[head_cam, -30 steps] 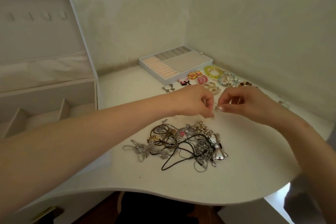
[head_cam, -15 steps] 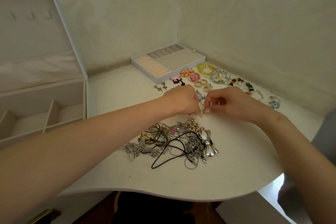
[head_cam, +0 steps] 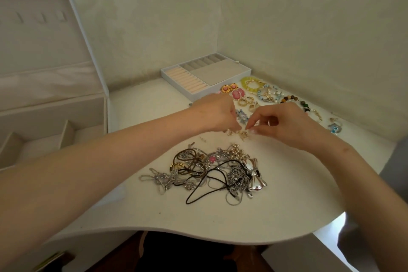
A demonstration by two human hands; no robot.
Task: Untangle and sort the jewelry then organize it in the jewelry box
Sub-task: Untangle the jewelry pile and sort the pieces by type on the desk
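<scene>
A tangled heap of chains, cords, pearls and a silver bow (head_cam: 212,170) lies in the middle of the white table (head_cam: 287,205). Just beyond it, my left hand (head_cam: 216,115) and my right hand (head_cam: 284,123) meet fingertip to fingertip over a small gold piece of jewelry (head_cam: 240,133) resting on the table; both pinch at it. The open jewelry box (head_cam: 50,117) stands at the left with its lid up and its compartments bare. Its removable tray (head_cam: 205,77) sits at the back.
Sorted pieces lie in a row at the back right: pink and gold earrings (head_cam: 234,91), a yellow bead bracelet (head_cam: 251,84), a pale blue bracelet (head_cam: 269,95), a dark bead bracelet (head_cam: 295,101) and a blue piece (head_cam: 334,127). Walls close the corner behind; the table's curved front edge is near me.
Both hands have come down from above the table to its surface, still pinching the small gold piece. The view has shifted slightly so more of the sorted row shows.
</scene>
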